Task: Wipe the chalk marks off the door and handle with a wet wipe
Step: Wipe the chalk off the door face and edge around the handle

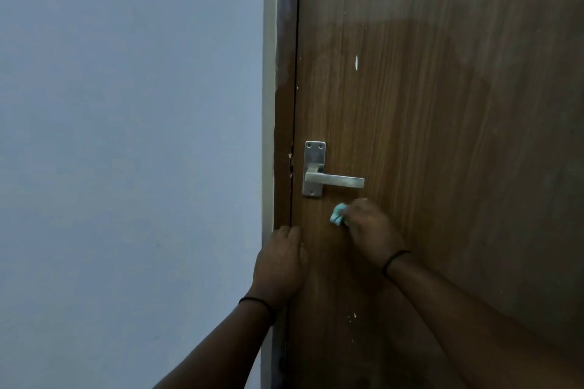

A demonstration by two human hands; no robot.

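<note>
A brown wooden door (442, 136) fills the right half of the view. Its metal lever handle (335, 181) sits on a plate near the door's left edge. My right hand (371, 230) grips a crumpled pale green wet wipe (338, 214) and presses it against the door just below the handle. My left hand (281, 262) rests flat across the door's left edge and the frame, lower than the handle. A white mark (356, 62) shows on the door above the handle. Small white specks (352, 317) dot the door lower down.
A pale blue-grey wall (126, 136) takes up the left half. The door frame (278, 73) runs vertically between wall and door, with chipped spots beside the latch.
</note>
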